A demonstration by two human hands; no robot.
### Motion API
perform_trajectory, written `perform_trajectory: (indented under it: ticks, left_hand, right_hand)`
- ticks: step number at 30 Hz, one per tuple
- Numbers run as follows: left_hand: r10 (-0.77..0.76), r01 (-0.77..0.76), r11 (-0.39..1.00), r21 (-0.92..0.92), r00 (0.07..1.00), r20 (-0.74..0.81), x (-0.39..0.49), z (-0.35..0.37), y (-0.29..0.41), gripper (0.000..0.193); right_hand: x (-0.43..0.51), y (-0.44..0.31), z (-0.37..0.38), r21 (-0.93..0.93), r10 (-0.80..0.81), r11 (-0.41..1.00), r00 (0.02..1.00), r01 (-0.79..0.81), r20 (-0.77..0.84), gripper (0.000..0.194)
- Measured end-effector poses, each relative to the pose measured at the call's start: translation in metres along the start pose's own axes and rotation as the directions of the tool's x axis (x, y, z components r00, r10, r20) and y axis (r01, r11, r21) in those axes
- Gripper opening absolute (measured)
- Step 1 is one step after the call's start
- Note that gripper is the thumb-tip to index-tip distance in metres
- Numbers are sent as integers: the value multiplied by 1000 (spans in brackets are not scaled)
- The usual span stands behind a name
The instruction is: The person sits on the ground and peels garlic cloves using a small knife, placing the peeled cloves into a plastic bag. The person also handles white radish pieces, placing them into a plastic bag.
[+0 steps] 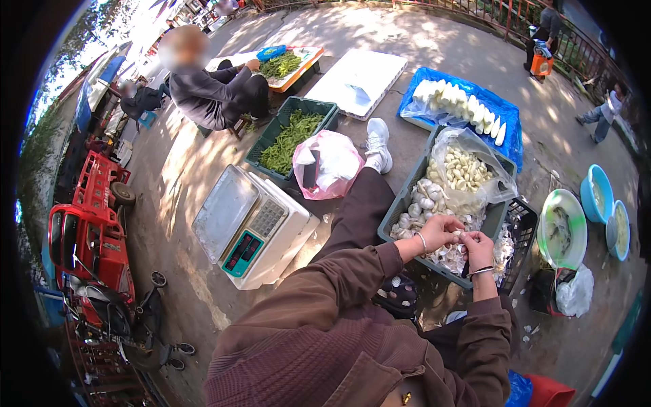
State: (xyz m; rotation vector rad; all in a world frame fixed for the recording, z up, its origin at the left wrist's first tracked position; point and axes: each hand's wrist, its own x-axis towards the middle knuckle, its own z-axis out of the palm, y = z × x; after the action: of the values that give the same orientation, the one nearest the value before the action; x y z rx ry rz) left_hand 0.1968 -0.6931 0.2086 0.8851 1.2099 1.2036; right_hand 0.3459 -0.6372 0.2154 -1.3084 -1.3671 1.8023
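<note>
Over a green plastic crate [390,213], my left hand [438,235] and my right hand [479,250] meet at the fingertips. A small pale garlic clove [456,234] is pinched between them. Something narrow and dark shows under my right palm; what it is I cannot tell. Whole garlic bulbs [426,196] lie in the crate just beyond my left hand. Behind them, peeled garlic cloves [460,168] fill an open clear plastic bag [496,187]. Papery garlic skins [447,258] lie below my hands.
A black plastic basket [526,216] with skins adjoins the crate. Left are a digital scale [269,224], a pink bag [330,185] and a crate of greens [290,140]. Ahead is a blue-lined tray of peeled white vegetables [480,112]; right, basins [562,224]. A seated person [213,96] handles greens.
</note>
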Motion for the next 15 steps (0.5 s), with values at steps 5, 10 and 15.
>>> perform_trajectory:
  ticks: [5,10,15]
  left_hand:
    - [-21,15,999,-40,989,-145,-5,0,-7,16]
    - [-6,-36,992,-124,946,-325,2,10,-18,14]
    - [29,-75,989,-124,942,-335,4,20,-29,13]
  right_hand:
    - [-7,5,11,-93,-11,996,1000,11,-7,19]
    - [-16,15,8,-41,65,997,996,-63,58,22]
    - [-19,19,3,148,146,977,987,-155,65,23]
